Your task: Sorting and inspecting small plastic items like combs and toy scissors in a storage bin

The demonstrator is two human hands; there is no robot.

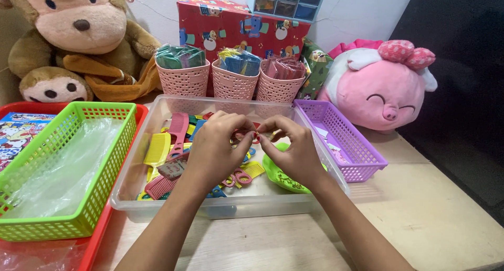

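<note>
Both hands, left [212, 145] and right [294, 147], pinch a small red item [247, 134] over the clear bin [137, 161]. If either grip slackens, it could drop among the combs [160, 155] and be hard to find.

At left sits a lime-green basket [79, 113] on a red tray [140, 113]; at centre a clear plastic bin [231, 200] holds yellow, pink and red combs [157, 150] (some blue and green too). A purple basket [362, 161] lies right of it. Behind stand three pale pink woven cups [184, 82], a red cartoon-patterned box [231, 24], a brown plush monkey [79, 35] and a pink plush pig [383, 87]. The table [420, 208] is pale wood.
</note>
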